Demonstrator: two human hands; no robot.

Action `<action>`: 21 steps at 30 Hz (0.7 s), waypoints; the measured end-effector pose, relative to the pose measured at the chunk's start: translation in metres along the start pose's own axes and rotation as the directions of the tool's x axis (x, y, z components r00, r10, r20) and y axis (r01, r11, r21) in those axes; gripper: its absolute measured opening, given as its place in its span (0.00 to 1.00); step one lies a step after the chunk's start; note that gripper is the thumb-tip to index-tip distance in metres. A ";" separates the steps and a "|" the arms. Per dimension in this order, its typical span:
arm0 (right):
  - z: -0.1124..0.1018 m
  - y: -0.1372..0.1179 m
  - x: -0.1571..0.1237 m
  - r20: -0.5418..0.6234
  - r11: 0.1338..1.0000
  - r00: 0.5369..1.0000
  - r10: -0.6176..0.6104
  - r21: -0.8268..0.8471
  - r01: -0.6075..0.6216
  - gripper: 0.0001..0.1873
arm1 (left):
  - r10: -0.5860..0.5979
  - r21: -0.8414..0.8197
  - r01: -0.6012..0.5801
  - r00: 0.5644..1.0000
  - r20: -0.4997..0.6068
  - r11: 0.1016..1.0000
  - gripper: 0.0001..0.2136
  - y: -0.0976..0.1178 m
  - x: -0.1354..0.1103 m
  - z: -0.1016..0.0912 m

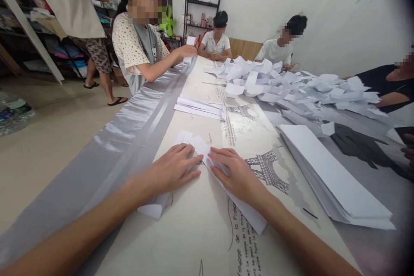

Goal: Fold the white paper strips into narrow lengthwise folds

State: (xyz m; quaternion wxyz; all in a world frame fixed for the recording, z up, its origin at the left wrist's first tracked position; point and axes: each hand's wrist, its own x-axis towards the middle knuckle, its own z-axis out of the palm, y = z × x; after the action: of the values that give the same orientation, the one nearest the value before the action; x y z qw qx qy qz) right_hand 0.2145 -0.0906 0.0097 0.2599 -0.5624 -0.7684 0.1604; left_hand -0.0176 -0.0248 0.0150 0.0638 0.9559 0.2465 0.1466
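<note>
Two white paper strips cross in front of me on the table. My left hand (176,167) rests over the left paper strip (152,210), its fingers stretched toward the crossing. My right hand (234,173) lies on the right paper strip (250,215), with fingers and thumb spread along it. The right strip slants from the crossing down toward me. Both sets of fingertips touch paper near where the strips overlap; the strips' middle parts are hidden under my hands.
Beyond my hands lies a small stack of white strips (200,108). At right are a thick pile of long folded papers (333,177) and a large heap of folded white pieces (291,82). Several people sit or stand around the table (155,241), which has a printed cover.
</note>
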 end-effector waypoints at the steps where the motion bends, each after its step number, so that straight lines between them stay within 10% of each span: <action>1: 0.003 0.000 -0.001 -0.020 1.000 1.000 0.021 -0.017 -0.022 0.20 | -0.004 0.004 0.004 1.000 0.005 1.000 0.16 0.001 0.000 0.000; 21: -0.023 -0.008 0.002 -0.072 0.981 0.985 0.154 0.127 -0.145 0.20 | 0.000 0.000 0.000 0.996 0.088 1.000 0.18 -0.003 0.001 -0.002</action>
State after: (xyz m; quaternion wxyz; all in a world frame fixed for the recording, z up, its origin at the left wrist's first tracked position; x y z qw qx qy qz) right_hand 0.2207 -0.0926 0.0330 0.3120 -0.6078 -0.7016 0.2026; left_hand -0.0189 -0.0219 0.0161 0.0744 0.9614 0.2436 0.1046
